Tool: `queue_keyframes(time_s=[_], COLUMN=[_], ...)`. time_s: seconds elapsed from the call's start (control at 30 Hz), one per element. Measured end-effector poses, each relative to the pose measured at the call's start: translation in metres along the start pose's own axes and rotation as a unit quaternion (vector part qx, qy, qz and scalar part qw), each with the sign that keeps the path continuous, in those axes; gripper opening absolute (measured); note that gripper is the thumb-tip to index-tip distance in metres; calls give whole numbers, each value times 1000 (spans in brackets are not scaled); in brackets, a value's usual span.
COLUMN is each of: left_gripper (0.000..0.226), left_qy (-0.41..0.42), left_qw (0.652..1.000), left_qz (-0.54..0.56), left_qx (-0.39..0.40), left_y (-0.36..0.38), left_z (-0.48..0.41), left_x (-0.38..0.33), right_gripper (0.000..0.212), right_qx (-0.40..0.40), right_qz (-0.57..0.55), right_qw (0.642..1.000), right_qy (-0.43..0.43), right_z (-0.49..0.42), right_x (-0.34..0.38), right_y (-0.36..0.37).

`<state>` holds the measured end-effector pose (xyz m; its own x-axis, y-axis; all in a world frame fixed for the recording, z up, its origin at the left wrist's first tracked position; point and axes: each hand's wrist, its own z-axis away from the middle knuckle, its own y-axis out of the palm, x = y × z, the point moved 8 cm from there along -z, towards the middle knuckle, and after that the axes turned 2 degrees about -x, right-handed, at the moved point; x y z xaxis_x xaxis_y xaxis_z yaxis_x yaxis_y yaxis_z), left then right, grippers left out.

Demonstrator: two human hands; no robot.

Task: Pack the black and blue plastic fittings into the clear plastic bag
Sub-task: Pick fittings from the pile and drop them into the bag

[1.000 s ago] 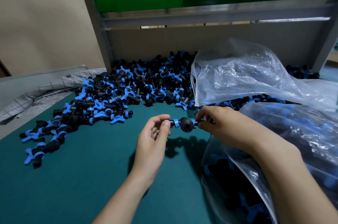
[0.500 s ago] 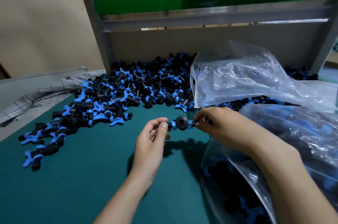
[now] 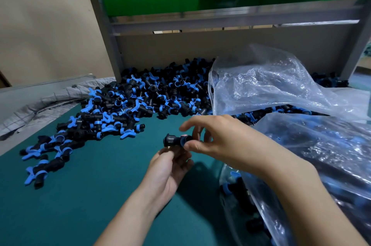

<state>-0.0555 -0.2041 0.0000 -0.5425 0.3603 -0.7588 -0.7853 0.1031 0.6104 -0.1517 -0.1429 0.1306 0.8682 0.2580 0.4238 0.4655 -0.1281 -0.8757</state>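
A single black and blue fitting [image 3: 173, 140] is held above the green mat at the centre. My right hand [image 3: 216, 139] pinches its right end between thumb and fingers. My left hand [image 3: 170, 167] sits just under it, fingertips touching its underside. A large pile of black and blue fittings [image 3: 140, 103] covers the mat from the left to the back wall. The clear plastic bag [image 3: 313, 157] lies at the right, its mouth near my right wrist, with several fittings showing dark through the film.
The green mat [image 3: 70, 195] covers the table in front of me. A grey quilted cloth [image 3: 40, 103] lies bunched at the left edge. A grey metal frame [image 3: 220, 22] and board wall close the back. More crumpled clear film [image 3: 267, 83] rises behind the bag.
The fitting has turned between my hands. My left hand dropped from its left end to beneath it. My right hand shifted left and now pinches the fitting from the right.
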Motion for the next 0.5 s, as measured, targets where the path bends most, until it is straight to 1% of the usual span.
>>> queue_keyframes(time_s=[0.1, 0.23, 0.33, 0.5], left_gripper=[17, 14, 14, 25], left_qy=[27, 75, 78, 53], left_qw=[1000, 996, 994, 984], left_qz=[11, -42, -69, -130], left_qx=[-7, -32, 8, 114], left_y=[-5, -13, 0, 41], left_z=[-2, -4, 2, 29], left_x=[-10, -21, -20, 5], right_gripper=[44, 64, 71, 75], right_qx=[-32, -48, -76, -144], right_qz=[-27, 10, 7, -15], right_qw=[999, 995, 993, 989], right_qy=[32, 85, 88, 25], right_z=[5, 12, 14, 15], right_x=[-5, -14, -8, 21], right_y=[-13, -27, -35, -48])
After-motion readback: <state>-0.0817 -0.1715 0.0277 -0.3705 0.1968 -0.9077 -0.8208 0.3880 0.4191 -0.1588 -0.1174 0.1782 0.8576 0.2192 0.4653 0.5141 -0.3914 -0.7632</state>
